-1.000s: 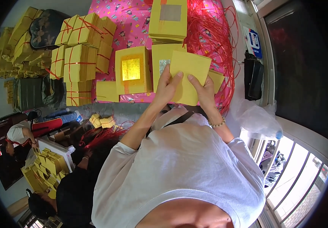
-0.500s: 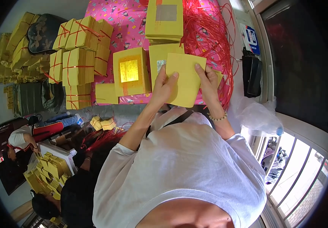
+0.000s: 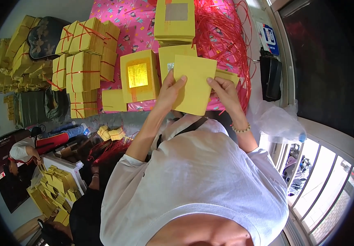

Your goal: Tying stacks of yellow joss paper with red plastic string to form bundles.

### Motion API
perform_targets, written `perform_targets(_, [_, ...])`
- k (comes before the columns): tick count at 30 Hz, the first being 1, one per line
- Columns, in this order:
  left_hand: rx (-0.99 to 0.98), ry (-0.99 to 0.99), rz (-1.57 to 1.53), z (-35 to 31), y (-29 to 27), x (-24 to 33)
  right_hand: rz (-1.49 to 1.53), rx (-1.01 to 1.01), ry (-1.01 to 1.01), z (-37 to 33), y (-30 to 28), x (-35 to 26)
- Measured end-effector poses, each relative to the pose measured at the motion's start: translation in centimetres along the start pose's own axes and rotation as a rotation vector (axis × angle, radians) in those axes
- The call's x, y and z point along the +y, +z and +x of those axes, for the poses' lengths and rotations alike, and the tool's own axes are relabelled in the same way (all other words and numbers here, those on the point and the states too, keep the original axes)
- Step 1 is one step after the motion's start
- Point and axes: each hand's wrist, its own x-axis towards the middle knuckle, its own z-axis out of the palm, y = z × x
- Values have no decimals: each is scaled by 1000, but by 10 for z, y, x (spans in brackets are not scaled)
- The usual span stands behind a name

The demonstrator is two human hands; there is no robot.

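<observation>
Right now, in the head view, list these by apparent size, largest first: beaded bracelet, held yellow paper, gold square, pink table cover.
1. Pink table cover
2. Held yellow paper
3. Gold square
4. Beaded bracelet

We see a loose white shirt [image 3: 201, 172] with soft creases across its front. At its neck we make out a round, banded collar [image 3: 195, 207]; at its sides, short, wide sleeves [image 3: 267, 178]. A black strap [image 3: 192, 127] runs slantwise near its hem. Beyond its right sleeve, at the wrist of the right hand [image 3: 228, 95], we notice a beaded bracelet [image 3: 241, 130] (mostly pale, with some darker beads).
</observation>
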Motion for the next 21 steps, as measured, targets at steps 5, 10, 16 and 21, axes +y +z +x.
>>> perform_targets(5, [-36,-36,3,1,-5,-7,-39,61,7,-5,2,12])
perform_targets(10, [-50,-63,-19,2,-5,-7,40,9,10,-14,9,7])
perform_targets(16, [-61,-42,-50,6,-4,-11,18,39,65,-15,8,15])
perform_targets(21, [-62,-27,-5,10,-3,-12,38,12,50,-17,8,20])
